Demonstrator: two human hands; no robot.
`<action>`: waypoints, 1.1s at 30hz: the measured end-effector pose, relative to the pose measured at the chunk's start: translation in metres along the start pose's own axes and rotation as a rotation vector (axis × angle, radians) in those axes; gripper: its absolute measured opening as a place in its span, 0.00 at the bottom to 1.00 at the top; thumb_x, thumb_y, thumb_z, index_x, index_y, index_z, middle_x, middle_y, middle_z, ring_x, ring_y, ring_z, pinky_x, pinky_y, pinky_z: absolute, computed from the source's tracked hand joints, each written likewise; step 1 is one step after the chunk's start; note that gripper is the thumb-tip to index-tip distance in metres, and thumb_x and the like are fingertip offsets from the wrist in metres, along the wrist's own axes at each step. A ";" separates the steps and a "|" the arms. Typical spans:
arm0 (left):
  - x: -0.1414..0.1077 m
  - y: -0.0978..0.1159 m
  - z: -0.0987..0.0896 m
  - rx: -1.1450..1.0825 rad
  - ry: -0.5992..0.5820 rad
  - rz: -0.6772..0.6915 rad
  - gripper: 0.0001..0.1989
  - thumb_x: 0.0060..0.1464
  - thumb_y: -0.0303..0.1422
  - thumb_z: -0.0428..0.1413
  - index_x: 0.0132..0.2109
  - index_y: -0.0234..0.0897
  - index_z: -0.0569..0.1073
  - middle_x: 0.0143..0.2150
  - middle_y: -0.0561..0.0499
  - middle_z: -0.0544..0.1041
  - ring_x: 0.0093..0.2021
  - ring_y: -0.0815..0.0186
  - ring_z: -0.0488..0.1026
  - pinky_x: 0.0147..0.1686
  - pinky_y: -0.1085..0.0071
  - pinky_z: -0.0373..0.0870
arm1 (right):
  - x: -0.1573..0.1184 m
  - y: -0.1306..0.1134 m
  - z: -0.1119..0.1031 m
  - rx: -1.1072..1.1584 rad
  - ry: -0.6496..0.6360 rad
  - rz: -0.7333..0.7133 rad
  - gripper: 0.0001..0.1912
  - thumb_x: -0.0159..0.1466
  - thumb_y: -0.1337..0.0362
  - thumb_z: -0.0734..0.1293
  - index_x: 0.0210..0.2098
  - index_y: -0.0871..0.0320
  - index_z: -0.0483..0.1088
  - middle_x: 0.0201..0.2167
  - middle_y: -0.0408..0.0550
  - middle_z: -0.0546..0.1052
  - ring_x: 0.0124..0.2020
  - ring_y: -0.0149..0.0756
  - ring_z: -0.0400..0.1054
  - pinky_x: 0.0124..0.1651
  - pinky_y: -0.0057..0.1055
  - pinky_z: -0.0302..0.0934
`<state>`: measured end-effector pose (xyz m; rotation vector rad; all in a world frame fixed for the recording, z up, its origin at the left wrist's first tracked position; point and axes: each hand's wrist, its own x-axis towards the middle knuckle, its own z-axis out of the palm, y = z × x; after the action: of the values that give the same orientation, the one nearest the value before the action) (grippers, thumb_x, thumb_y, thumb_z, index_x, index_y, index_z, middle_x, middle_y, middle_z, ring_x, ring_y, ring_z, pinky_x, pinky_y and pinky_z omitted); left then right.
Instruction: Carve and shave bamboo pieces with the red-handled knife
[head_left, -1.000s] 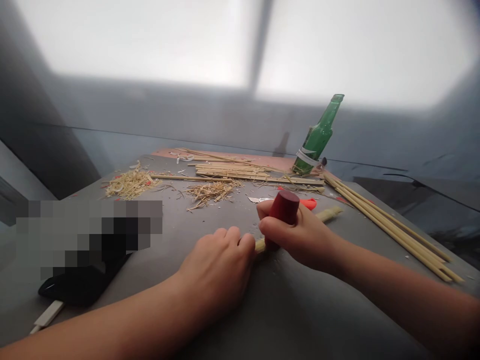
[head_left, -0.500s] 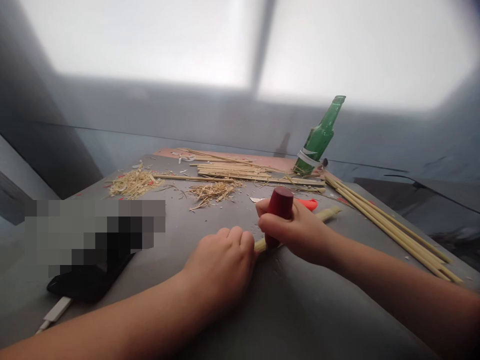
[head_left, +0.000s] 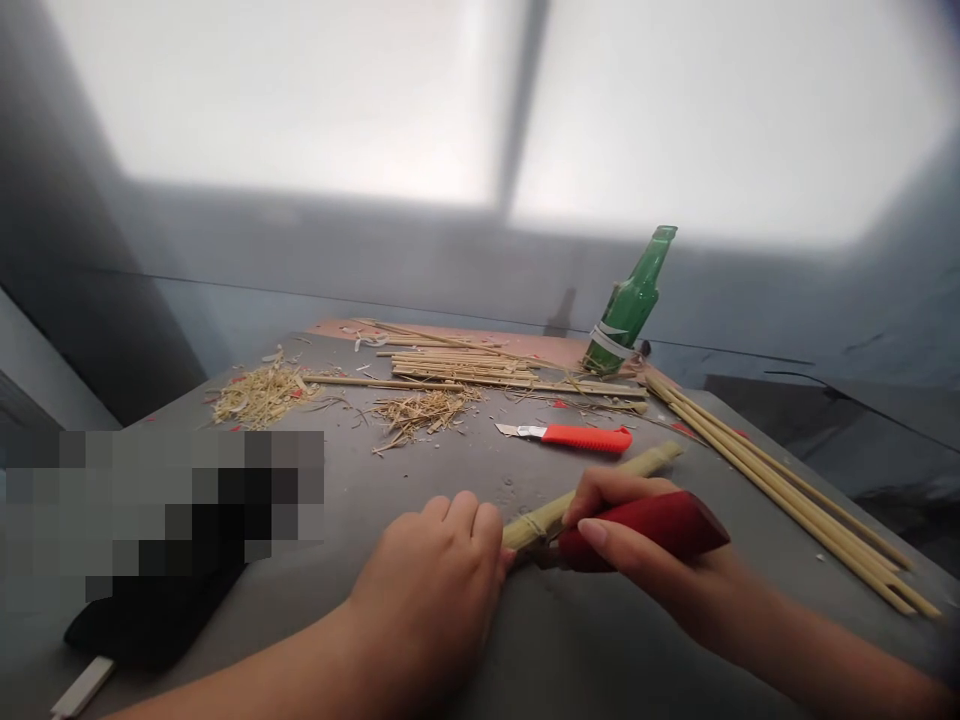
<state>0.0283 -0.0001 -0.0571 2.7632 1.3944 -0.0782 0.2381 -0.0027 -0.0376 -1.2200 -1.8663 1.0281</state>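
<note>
A pale yellow-green bamboo stick [head_left: 651, 460] lies slantwise on the grey table, with a ridged node near its lower end. My left hand [head_left: 442, 560] is closed round that lower end and presses it to the tabletop. In my right hand [head_left: 667, 580] is a knife with a thick dark red handle [head_left: 649, 528], tilted low. Its short dark metal blade [head_left: 546, 553] meets the stick's near side beside the node; the blade's tip is hard to make out. Behind the stick lies an orange-red utility knife [head_left: 585, 437] with its blade out.
Split bamboo strips [head_left: 465, 367] and piles of shavings [head_left: 262, 392] lie toward the back. A green glass bottle [head_left: 634, 305] stands at the back right. Long bamboo sticks [head_left: 780, 490] run along the right edge. A black object [head_left: 161, 615], partly blurred out, with a white cable, sits left.
My right hand has turned the red-handled knife from upright to lying low, its butt toward the right. The utility knife now shows fully. My left hand keeps its grip; the view has tilted slightly up.
</note>
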 end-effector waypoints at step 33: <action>-0.004 -0.013 -0.005 -0.089 -0.078 0.071 0.08 0.65 0.31 0.47 0.44 0.38 0.71 0.44 0.44 0.75 0.41 0.52 0.72 0.38 0.53 0.76 | -0.006 0.011 -0.016 -0.071 0.215 0.009 0.13 0.62 0.52 0.65 0.26 0.53 0.72 0.23 0.44 0.76 0.26 0.39 0.69 0.31 0.32 0.64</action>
<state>0.0162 0.0047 -0.0518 2.7029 1.2494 -0.1174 0.2584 -0.0017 -0.0410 -1.3257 -1.7434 0.8068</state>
